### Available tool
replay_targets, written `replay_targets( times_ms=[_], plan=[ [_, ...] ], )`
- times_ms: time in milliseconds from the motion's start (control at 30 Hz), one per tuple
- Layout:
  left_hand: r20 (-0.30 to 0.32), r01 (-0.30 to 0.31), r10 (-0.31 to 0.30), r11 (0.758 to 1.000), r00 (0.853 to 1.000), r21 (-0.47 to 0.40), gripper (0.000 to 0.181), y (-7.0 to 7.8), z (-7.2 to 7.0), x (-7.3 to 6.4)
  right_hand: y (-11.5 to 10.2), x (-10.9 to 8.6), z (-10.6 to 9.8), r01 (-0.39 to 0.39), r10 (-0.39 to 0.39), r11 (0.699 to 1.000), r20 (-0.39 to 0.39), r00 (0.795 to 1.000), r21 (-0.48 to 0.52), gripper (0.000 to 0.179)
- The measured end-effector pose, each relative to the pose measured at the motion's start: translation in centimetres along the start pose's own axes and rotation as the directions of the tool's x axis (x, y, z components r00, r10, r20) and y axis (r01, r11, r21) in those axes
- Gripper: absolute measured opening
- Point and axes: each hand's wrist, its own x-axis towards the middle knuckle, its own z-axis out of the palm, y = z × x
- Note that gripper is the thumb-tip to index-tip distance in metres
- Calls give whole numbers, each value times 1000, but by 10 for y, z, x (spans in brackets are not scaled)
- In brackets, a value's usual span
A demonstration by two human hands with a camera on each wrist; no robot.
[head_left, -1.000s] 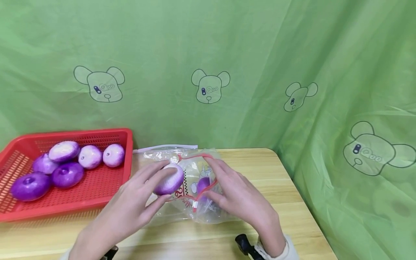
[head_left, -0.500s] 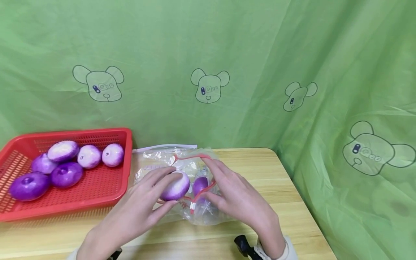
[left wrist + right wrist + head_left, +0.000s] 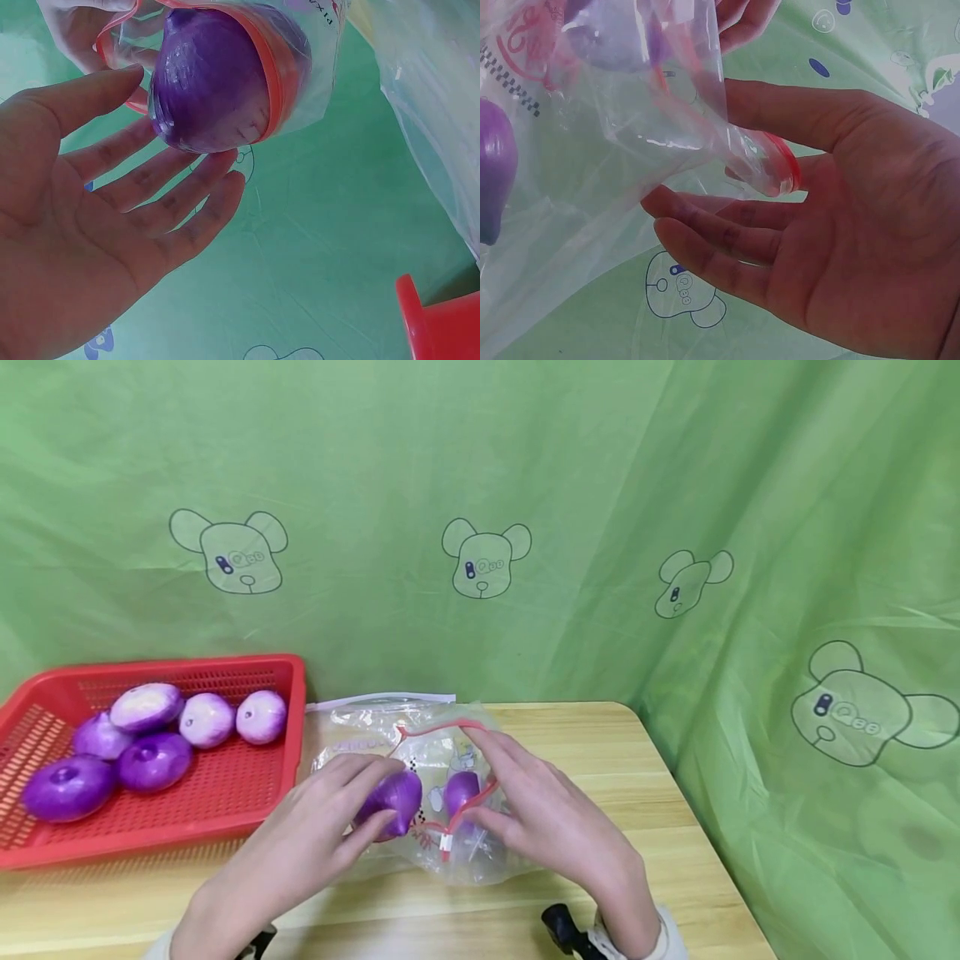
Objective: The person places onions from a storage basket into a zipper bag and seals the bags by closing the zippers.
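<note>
My left hand [image 3: 300, 835] holds a purple onion [image 3: 397, 797] between thumb and fingers, its pointed tip towards the thumb. In the left wrist view this onion [image 3: 210, 82] is partly inside the red-rimmed mouth of a clear zip bag. The bag [image 3: 487, 856] lies on its side, mouth facing left, with a red slider at its front edge. At its rim, my right hand [image 3: 555, 810] pinches the plastic between thumb and fingers. A second purple onion [image 3: 461, 791] is inside the bag; the right wrist view also shows an onion [image 3: 495, 165] through the plastic.
To the left, a red plastic basket [image 3: 225, 810] holds several purple and whitish onions [image 3: 153, 762]. Clear plastic with a white strip [image 3: 382, 697] lies behind the bag. A green curtain [image 3: 585, 635] hangs behind and right of the wooden table [image 3: 637, 810].
My left hand first moved right to the bag's mouth with the onion. The onion has since turned, from pale side up to its purple side and tip. My right hand stays at the rim.
</note>
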Motion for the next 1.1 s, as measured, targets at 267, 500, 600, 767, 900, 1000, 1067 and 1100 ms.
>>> replay_targets(
  times_ms=[267, 500, 600, 767, 900, 1000, 1067, 1100],
  plan=[
    [-15, -3, 2, 1000, 1000, -3, 49, -1, 0, 0, 0, -1, -2, -4, 4, 1000, -8, 1000, -1, 91],
    [4, 9, -9, 1000, 1000, 11, 52, 0, -1, 1, 1, -1, -2, -10, 10, 1000, -12, 1000, 9, 89],
    [4, 10, -10, 1000, 1000, 8, 52, -1, -2, 1, 1, -1, -3, -21, 21, 1000, -6, 1000, 3, 88],
    [9, 31, -31, 1000, 999, -1, 53, -4, -3, 0, 2, -1, -3, -17, 16, 1000, -9, 1000, -5, 86],
    [6, 47, -47, 999, 999, 4, 50, -12, -1, 1, 3, -1, -2, -14, 14, 1000, -13, 1000, -7, 86],
    [-6, 52, -52, 999, 999, 1, 46, -21, 1, 2, 3, -1, -2, -18, 18, 1000, -14, 1000, -5, 86],
    [-11, 57, -57, 998, 998, -9, 44, -26, 2, 3, 3, -1, -2, -19, 19, 1000, -15, 1000, -3, 86],
    [-13, 61, -62, 998, 998, -12, 43, -29, 3, 4, 3, -1, -2, -19, 19, 1000, -16, 1000, -2, 86]
  ],
)
